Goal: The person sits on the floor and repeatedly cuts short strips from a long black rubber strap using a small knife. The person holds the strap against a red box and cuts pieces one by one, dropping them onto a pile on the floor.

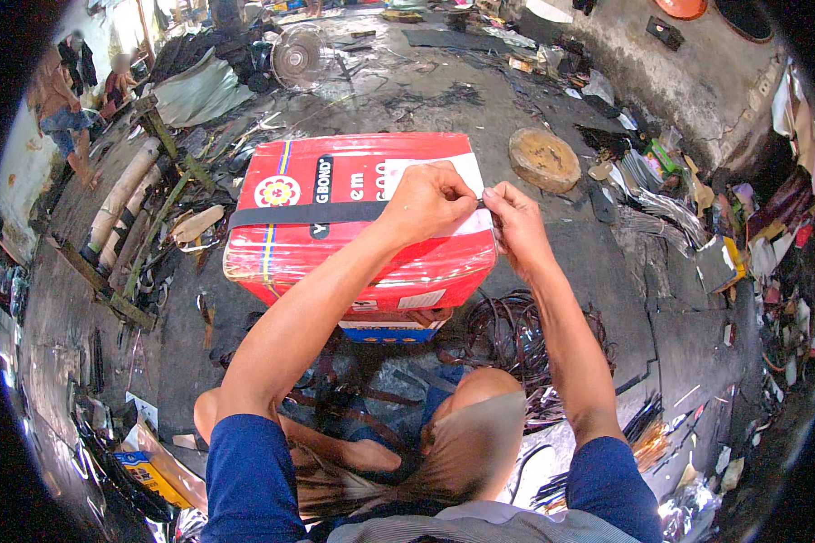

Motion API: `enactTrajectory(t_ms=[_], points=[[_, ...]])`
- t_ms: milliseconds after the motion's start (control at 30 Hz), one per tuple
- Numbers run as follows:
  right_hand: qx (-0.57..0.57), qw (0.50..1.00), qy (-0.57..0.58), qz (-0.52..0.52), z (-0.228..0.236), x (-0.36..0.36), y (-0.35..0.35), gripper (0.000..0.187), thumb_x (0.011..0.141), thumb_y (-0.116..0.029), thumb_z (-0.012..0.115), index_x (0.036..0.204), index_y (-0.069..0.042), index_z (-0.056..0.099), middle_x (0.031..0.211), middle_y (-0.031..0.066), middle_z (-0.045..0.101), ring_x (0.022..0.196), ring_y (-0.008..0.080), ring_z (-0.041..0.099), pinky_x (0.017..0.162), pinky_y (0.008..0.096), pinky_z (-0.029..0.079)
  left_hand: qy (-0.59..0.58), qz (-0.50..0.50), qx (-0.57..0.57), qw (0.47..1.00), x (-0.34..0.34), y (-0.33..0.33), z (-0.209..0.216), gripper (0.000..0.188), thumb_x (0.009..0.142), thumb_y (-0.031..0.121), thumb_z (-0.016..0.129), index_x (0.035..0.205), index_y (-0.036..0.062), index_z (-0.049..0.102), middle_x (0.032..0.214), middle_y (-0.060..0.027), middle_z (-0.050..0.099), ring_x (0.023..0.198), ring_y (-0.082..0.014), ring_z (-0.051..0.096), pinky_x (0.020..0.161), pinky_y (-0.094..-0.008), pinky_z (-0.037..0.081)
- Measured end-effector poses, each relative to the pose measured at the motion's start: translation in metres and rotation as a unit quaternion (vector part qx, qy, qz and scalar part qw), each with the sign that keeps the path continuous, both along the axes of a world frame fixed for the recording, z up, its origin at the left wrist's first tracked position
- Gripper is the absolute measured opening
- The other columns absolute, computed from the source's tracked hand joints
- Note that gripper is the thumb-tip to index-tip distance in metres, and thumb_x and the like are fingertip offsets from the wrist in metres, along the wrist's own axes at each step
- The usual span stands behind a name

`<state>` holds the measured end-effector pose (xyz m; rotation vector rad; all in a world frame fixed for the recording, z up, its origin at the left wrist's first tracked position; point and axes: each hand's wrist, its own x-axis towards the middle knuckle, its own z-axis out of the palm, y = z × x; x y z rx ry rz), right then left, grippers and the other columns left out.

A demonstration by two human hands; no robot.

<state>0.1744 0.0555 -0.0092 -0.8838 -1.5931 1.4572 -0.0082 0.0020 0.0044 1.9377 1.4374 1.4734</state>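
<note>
A large red box [353, 258], wrapped in shiny clear film, stands in front of me. A flat black strap [285, 215] lies across its top from the left edge toward the right, passing under my left wrist. At the box's right edge, my left hand [433, 201] is closed in a pinch on the strap's end. Close beside it, my right hand [516, 222] pinches the same dark end with thumb and fingers. The exact grip at the fingertips is partly hidden.
Beneath the red box is a blue and white carton [389, 333]. A round wooden block [544, 160] lies to the right. Coiled dark strips [512, 330] sit by my right forearm. Scraps line the right wall; wooden poles [125, 195] lie left. A fan [297, 58] and people are farther back.
</note>
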Motion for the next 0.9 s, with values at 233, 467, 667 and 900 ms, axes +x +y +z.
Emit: enactTrajectory(t_ms=[233, 467, 667, 900], points=[[-0.315, 0.929, 0.189, 0.031, -0.006, 0.005, -0.003, 0.034, 0.097, -0.044, 0.062, 0.083, -0.015, 0.054, 0.069, -0.0041, 0.049, 0.047, 0.0098, 0.042, 0.040, 0.0282, 0.036, -0.004, 0.001, 0.028, 1.000, 0.007, 0.006, -0.003, 0.012, 0.078, 0.013, 0.075, 0.079, 0.0013, 0.076, 0.078, -0.0098, 0.071, 0.071, -0.0173, 0.069, 0.065, -0.0311, 0.054], [0.234, 0.915, -0.276, -0.177, 0.032, -0.026, 0.029, 0.042, 0.093, -0.042, 0.065, 0.097, 0.000, 0.066, 0.080, 0.0165, 0.069, 0.077, 0.0286, 0.069, 0.069, 0.0432, 0.053, -0.020, 0.006, 0.032, 0.999, 0.010, 0.008, -0.004, 0.011, 0.076, 0.012, 0.074, 0.078, 0.0021, 0.076, 0.078, -0.0093, 0.071, 0.070, -0.0172, 0.069, 0.066, -0.0304, 0.054], [0.218, 0.937, -0.197, -0.191, -0.024, -0.021, 0.043, 0.029, 0.091, -0.026, 0.067, 0.091, 0.002, 0.071, 0.089, 0.0238, 0.072, 0.083, 0.0347, 0.071, 0.078, 0.0443, 0.052, -0.010, 0.015, 0.018, 1.000, 0.004, 0.002, -0.001, 0.009, 0.074, 0.010, 0.073, 0.078, 0.0019, 0.076, 0.076, -0.0101, 0.070, 0.068, -0.0172, 0.068, 0.064, -0.0307, 0.054], [0.099, 0.952, -0.175, -0.229, -0.186, 0.018, 0.070, 0.030, 0.089, -0.027, 0.070, 0.092, 0.003, 0.072, 0.089, 0.0236, 0.072, 0.086, 0.0316, 0.071, 0.080, 0.0430, 0.052, -0.014, 0.008, -0.010, 1.000, 0.009, 0.005, 0.003, 0.010, 0.076, 0.010, 0.074, 0.080, 0.0018, 0.077, 0.078, -0.0080, 0.071, 0.069, -0.0122, 0.066, 0.063, -0.0275, 0.052]])
